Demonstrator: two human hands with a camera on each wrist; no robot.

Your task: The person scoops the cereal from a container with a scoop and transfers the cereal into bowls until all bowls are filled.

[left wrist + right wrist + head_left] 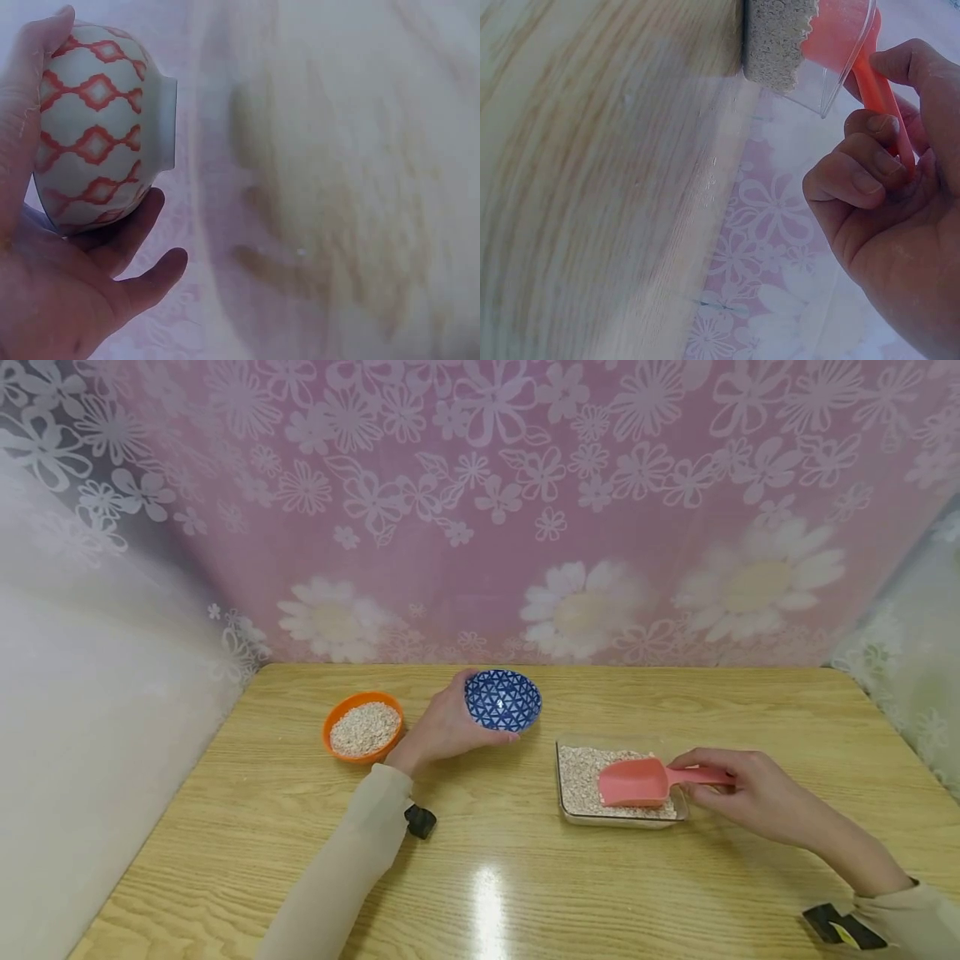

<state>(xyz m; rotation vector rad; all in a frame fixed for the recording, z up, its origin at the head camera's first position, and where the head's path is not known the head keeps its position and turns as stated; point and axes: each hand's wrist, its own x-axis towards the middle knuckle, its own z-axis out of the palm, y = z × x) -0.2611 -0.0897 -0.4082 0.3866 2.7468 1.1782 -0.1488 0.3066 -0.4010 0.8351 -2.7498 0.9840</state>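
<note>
My left hand holds a small bowl, blue and white inside, with thumb and fingers on its sides. In the left wrist view the bowl shows a white outside with a red diamond pattern, and its foot is apart from the table. The bowl has nothing inside. My right hand grips the handle of a pink scoop, its fingers curled round it in the right wrist view. The scoop's blade lies on the oats in a clear rectangular container.
An orange bowl full of oats stands left of my left forearm on the wooden table. A pink flowered curtain hangs behind the table's far edge, with pale cloth on both sides.
</note>
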